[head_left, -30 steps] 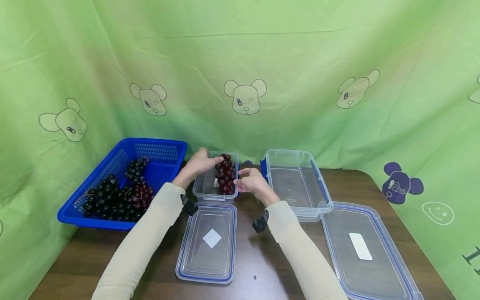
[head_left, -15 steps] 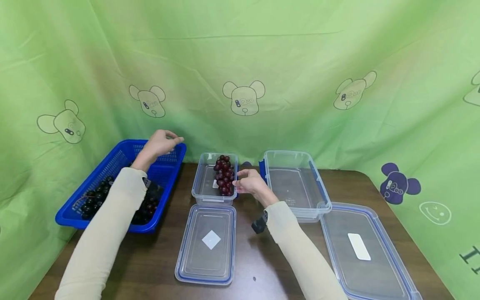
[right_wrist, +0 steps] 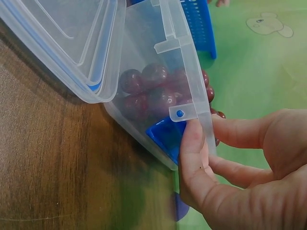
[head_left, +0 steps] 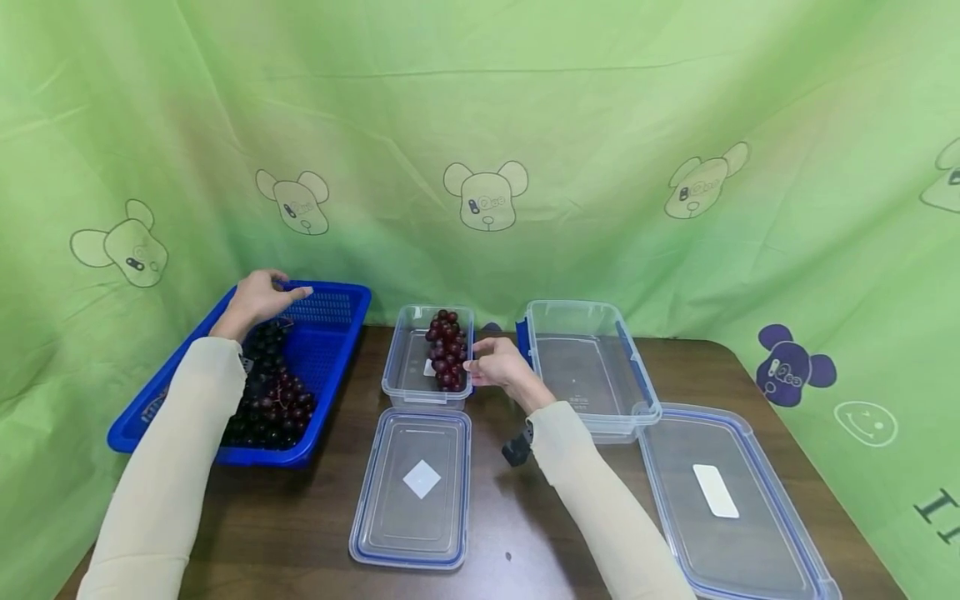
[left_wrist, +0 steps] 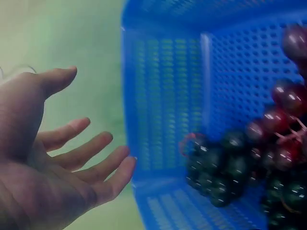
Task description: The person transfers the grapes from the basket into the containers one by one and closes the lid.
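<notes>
Blue basket (head_left: 318, 350) — left hand (head_left: 258, 298) has shifted leftward near its far end

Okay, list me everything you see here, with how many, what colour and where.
basket: one, blue, left on the table
dark grapes: bunch count unclear, near-black, in the basket
red grapes: two bunches, one in the small container, one in the basket
small container: one, clear, middle
large container: one, clear, right of the small one
latches: at least two, blue, on the containers' sides
small lid: one, clear with blue seal, before the small container
large lid: one, clear with blue seal, far right
labels: two, white, one per lid
table: one, brown, underneath
cloth: green, bear-printed, behind
sleeves: two, cream
left hand: at the basket's far-left edge
right hand: gripping the small container's side
</notes>
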Available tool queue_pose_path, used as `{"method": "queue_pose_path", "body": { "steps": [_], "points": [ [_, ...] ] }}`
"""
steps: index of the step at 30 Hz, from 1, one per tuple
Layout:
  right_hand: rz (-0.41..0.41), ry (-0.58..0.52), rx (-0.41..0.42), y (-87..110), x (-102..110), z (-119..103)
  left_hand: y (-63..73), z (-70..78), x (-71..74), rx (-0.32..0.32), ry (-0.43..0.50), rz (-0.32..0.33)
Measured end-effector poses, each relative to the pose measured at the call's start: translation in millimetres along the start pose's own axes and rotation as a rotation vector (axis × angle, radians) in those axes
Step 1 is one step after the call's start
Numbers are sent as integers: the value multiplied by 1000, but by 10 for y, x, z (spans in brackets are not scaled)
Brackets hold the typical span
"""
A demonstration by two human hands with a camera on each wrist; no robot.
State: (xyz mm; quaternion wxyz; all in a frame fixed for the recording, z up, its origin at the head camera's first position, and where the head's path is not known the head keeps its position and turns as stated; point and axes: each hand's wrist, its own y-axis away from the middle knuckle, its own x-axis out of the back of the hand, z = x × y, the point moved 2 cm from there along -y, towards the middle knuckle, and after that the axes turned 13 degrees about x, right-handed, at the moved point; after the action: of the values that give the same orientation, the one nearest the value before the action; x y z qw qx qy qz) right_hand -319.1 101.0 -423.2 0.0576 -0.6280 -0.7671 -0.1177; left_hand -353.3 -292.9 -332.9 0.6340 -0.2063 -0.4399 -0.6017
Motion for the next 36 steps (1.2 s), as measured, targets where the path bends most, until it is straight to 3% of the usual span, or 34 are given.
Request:
{"method": "queue_pose_path", "body": {
  "steps": [9,15,18,27,36],
  "points": [
    [4,-12,-1,12,-13,-9,-98,-393,-68,104,-8,15],
    [1,-2,1,13,-11,-27,-146,-554,-142,173,-1,5],
    [-3,-5,2,15,-8,-25,-151,-597,-180,196,-11,-1],
    [-5,10,6,20,-5,-29,-214,-651,-294,180,-62,22],
    [0,-4,-3,29,-7,-12,-250,-650,-385,182,-132,-42]
  ]
}}
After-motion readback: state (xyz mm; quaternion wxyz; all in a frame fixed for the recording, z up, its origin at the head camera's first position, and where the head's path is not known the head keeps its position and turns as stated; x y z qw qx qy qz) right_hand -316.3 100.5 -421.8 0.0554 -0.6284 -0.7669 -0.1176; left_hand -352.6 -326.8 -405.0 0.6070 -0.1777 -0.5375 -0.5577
